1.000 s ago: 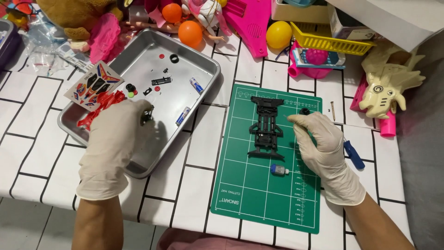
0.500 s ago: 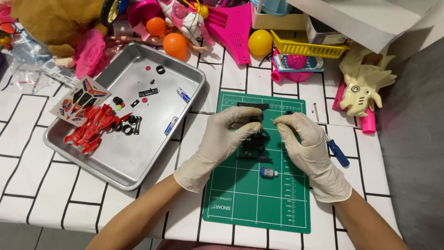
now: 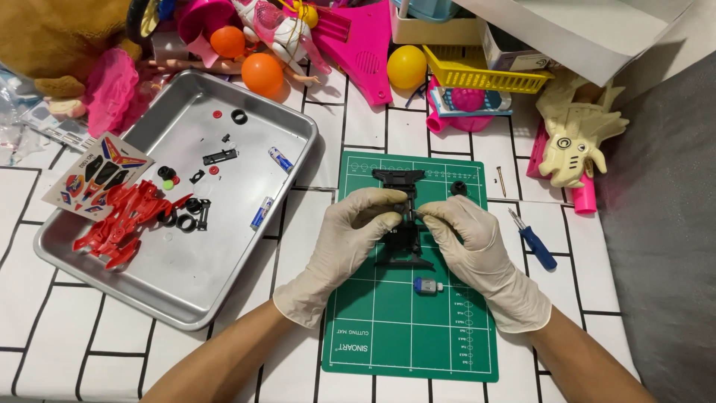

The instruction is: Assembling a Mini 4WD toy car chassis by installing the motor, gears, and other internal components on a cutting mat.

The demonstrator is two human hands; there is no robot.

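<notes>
Both gloved hands, left hand (image 3: 356, 227) and right hand (image 3: 464, 237), are pinching a small part onto the black plastic toy-car chassis (image 3: 403, 216) lying mid-way up the green cutting mat (image 3: 373, 328). Assembly appears early: the small grey motor (image 3: 427, 286) is waiting just below the chassis, while the red car body shell (image 3: 123, 224) and black tyres (image 3: 186, 222) are sitting in the metal tray (image 3: 224, 291) left of the mat.

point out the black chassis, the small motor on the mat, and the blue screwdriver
black chassis (image 3: 397, 179): head view, its top end above the hands.
small motor (image 3: 426, 286): head view, middle of its silver body.
blue screwdriver (image 3: 538, 248): head view, its blue handle.
</notes>
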